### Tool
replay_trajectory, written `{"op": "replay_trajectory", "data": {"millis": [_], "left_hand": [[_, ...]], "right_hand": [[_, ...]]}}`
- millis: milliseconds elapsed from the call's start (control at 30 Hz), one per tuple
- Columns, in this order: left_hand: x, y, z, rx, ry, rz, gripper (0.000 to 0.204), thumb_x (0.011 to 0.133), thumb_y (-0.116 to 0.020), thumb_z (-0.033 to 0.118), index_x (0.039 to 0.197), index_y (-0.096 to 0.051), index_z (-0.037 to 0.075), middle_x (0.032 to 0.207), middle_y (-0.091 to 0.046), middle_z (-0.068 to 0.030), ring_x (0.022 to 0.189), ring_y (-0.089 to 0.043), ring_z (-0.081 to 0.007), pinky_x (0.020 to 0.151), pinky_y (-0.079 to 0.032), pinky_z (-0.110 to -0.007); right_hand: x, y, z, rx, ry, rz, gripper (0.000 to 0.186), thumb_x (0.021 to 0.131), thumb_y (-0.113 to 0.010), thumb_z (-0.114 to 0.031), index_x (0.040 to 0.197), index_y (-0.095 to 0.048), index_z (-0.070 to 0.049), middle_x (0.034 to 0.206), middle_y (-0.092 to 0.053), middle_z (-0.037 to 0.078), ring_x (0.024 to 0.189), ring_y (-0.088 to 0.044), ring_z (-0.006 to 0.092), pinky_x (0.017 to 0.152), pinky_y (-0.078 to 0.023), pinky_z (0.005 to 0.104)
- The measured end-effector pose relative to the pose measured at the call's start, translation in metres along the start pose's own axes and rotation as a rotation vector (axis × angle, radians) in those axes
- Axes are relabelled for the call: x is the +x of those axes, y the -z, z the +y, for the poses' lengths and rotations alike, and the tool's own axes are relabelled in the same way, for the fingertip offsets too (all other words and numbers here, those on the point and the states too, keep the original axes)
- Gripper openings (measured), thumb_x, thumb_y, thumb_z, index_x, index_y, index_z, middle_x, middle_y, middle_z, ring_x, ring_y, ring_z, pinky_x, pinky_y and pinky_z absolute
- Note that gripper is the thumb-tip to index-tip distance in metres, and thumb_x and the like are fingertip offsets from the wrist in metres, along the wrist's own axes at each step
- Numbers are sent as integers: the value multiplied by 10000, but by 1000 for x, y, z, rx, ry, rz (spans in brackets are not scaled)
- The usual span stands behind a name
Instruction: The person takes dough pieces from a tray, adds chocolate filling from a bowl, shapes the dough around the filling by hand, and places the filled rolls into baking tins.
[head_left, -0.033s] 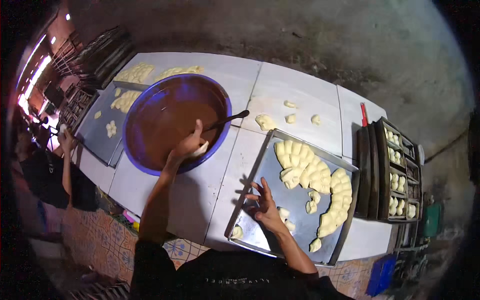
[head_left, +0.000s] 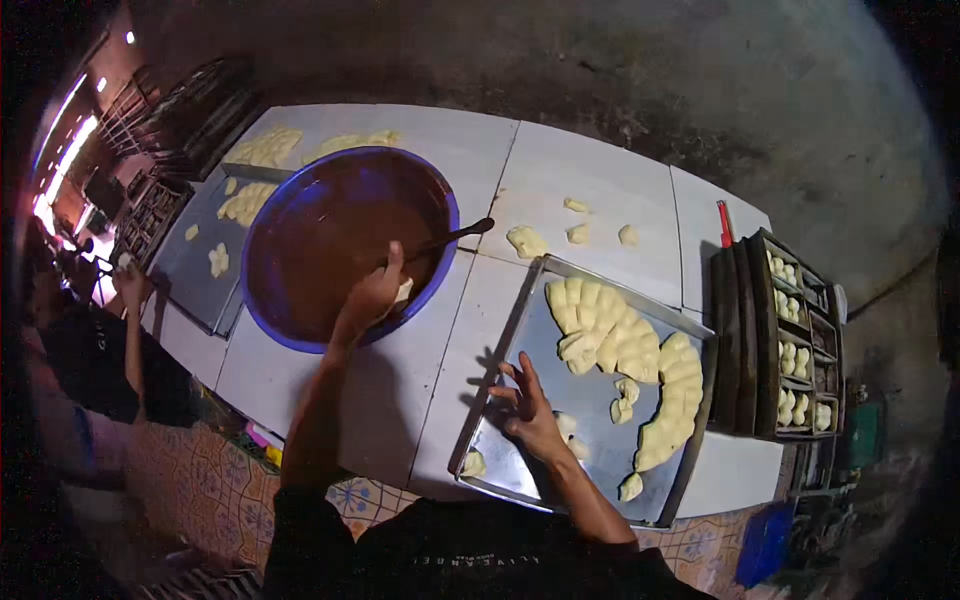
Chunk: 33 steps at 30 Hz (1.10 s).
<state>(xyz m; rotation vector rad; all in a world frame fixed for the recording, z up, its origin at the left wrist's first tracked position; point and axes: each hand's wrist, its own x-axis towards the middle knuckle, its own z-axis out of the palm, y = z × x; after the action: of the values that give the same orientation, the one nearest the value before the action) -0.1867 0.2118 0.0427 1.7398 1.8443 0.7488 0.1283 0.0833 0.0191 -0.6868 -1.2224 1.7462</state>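
Note:
My left hand [head_left: 369, 297] is closed, thumb up, over the near right part of a large purple basin [head_left: 252, 300]. Pale dough [head_left: 404, 291] pokes out from its fingers. Brown filling [head_left: 345, 238] lies in the basin, and a dark-handled spoon [head_left: 468, 231] leans on the right rim. Over the left side of a metal tray [head_left: 612, 290], my right hand [head_left: 534, 418] hovers with fingers spread and nothing in them. The tray holds joined rows of dough pieces [head_left: 670, 405] and several loose ones, some partly hidden behind that hand.
Loose dough lumps [head_left: 527, 241] lie on the white tiled table [head_left: 590, 160] beyond the tray. Dark moulds with dough balls [head_left: 793, 358] stand at the right, near a red-handled tool [head_left: 725, 222]. Another person [head_left: 100, 335] works at the left beside a second tray [head_left: 185, 265].
My left hand has turned slightly, and less of its dough shows. The right hand stays open over the tray.

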Motion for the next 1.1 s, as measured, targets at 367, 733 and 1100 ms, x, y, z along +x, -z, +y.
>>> {"op": "replay_trajectory", "data": {"millis": [367, 733, 1100], "left_hand": [[-144, -92, 123, -1274, 511, -138, 708, 949, -358, 597, 1300, -471, -7, 1189, -580, -151, 1107, -560, -245, 917, -441, -415], [-194, -104, 141, -1096, 128, -267, 194, 904, -594, 6, 1060, -606, -110, 992, -549, -103, 814, -640, -155, 710, -541, -244], [-212, -149, 122, -789, 145, -292, 230, 852, -691, 43, 1033, -553, 9, 800, -572, -24, 702, -571, -83, 643, -520, -225]], "right_hand": [[-4, -8, 23, 29, -191, 506, 271, 890, -608, -42, 1155, -616, 16, 1084, -600, 87, 903, -589, 180, 778, -490, 266], [-41, 5, -24, -376, 203, 382, 205, 778, -694, 10, 982, -693, -13, 1108, -563, 129, 988, -591, 221, 836, -492, 306], [-83, -3, -21, -631, 99, 419, 285, 875, -641, -110, 1149, -646, -31, 1019, -618, 119, 912, -580, 163, 720, -467, 284]]}}
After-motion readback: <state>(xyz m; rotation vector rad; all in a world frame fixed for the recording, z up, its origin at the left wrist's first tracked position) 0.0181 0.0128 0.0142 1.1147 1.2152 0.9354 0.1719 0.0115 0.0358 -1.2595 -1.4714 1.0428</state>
